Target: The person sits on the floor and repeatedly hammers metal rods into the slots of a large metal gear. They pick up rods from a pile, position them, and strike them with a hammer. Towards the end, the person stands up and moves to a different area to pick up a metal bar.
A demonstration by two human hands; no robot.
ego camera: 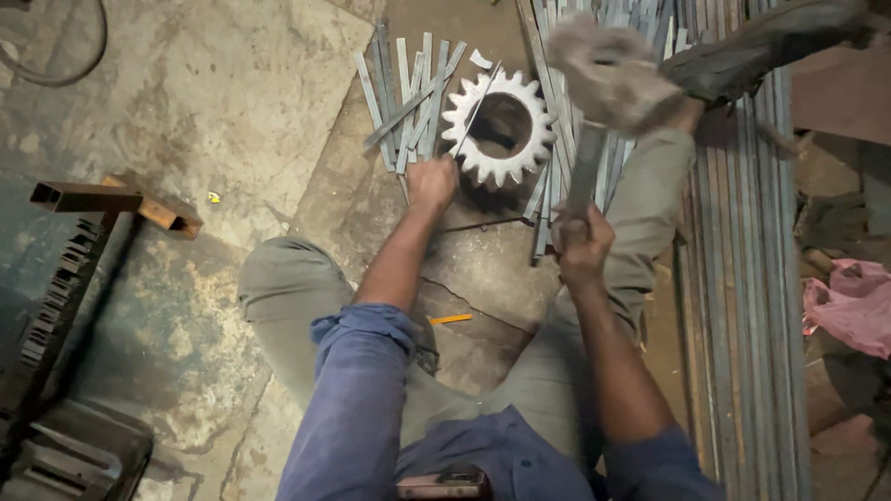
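Left hand (432,181) holds a thin metal strip (475,109) across the toothed steel gear (499,127).

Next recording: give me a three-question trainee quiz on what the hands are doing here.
1. True or false: the right hand grips a raised hammer.
2. What does the left hand hold across the large grey toothed steel gear?
3. Where do the cut flat grey metal strips lie: A) on the floor beside the gear, B) in a box?

Key: 1 true; 2 a thin flat metal strip; 3 A.
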